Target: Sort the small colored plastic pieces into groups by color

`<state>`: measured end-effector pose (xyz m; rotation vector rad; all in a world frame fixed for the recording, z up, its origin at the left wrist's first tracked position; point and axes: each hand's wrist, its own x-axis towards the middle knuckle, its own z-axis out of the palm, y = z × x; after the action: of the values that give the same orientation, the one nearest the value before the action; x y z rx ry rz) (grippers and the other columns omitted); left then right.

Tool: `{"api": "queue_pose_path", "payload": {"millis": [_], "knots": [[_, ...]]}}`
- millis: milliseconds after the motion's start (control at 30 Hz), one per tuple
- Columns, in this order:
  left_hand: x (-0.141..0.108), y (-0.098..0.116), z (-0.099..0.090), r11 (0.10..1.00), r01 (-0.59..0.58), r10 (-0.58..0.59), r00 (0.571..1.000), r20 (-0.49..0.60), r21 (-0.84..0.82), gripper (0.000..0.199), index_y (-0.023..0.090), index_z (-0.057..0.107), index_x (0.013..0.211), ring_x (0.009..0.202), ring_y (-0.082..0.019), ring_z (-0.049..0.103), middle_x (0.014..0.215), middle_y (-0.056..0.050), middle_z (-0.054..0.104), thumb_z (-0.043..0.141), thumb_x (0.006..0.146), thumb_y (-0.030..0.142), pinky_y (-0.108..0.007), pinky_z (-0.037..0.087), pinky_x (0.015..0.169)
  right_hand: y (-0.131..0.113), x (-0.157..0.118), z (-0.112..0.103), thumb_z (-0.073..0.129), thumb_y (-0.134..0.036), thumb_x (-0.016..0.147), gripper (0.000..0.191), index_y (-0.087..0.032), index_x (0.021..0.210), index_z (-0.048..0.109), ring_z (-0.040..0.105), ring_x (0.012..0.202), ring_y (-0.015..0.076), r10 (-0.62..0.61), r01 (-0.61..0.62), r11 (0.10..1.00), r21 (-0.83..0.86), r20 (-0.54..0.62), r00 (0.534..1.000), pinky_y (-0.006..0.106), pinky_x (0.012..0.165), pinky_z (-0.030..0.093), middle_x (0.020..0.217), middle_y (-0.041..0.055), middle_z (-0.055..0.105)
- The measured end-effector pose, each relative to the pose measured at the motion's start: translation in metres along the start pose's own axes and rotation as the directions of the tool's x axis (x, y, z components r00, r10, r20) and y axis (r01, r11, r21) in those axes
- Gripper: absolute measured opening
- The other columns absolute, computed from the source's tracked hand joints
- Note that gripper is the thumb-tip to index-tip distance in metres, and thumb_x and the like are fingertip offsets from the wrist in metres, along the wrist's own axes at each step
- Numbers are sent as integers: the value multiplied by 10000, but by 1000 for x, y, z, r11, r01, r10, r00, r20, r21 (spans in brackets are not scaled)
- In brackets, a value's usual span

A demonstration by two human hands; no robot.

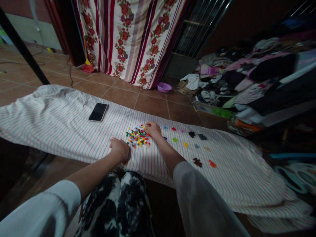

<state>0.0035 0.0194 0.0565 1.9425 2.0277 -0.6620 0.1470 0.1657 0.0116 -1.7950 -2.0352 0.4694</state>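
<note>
A mixed pile of small coloured beads or plastic pieces (138, 137) lies on a striped cloth (81, 131). At the pile's right edge, my right hand (153, 129) has its fingers pinched together; what is between them is too small to make out. My left hand (119, 150) rests on the cloth at the pile's near left, its fingers curled under and their inner side hidden. Right of the pile lie small single-colour groups, among them red (173, 129), black (192, 134), green (175, 140), yellow (186, 144), brown (197, 162) and orange (212, 163) pieces.
A phone (98, 112) lies on the cloth, left of the pile. Beyond the table are a floral curtain (128, 39), a purple basin (164, 87) and a red broom (88, 66) on the tiled floor. Heaped clothes (237, 72) fill the right side.
</note>
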Motion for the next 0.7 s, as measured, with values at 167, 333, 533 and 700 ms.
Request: {"api": "queue_pose_path", "payload": {"millis": [167, 333, 533, 700], "knots": [[-1, 1, -3, 999, 9, -8, 1000, 24, -36, 990, 82, 515, 1342, 1279, -567, 390, 1370, -351, 470, 829, 436, 329, -546, 468, 828, 2, 1, -8, 524, -239, 825, 241, -248, 945, 733, 668, 924, 173, 16, -14, 997, 81, -22, 1000, 248, 787, 488, 966, 17, 739], [-5, 3, -8, 1000, 3, -2, 999, 49, -21, 863, 69, 586, 1250, 1256, -551, 423, 1307, -345, 522, 815, 455, 313, -499, 483, 794, 15, 0, -25, 513, -217, 821, 261, -212, 977, 722, 665, 929, 171, 62, -55, 992, 115, -61, 996, 243, 818, 481, 972, 36, 736], [-11, 4, -15, 1000, -16, 15, 995, 96, 5, 654, 147, 674, 1105, 1207, -508, 485, 1270, -274, 578, 758, 473, 290, -457, 492, 739, 53, -5, -51, 510, -160, 777, 273, -186, 964, 707, 670, 883, 149, 136, -115, 977, 182, -105, 985, 225, 813, 486, 929, 30, 735], [-12, 2, -14, 998, -57, 56, 996, 75, 16, 634, 151, 666, 1116, 1138, -433, 565, 1195, -249, 621, 727, 508, 320, -473, 502, 780, 99, -5, -76, 513, -156, 741, 286, -177, 941, 717, 675, 897, 161, 169, -130, 968, 214, -178, 969, 244, 852, 495, 943, 38, 740]]}}
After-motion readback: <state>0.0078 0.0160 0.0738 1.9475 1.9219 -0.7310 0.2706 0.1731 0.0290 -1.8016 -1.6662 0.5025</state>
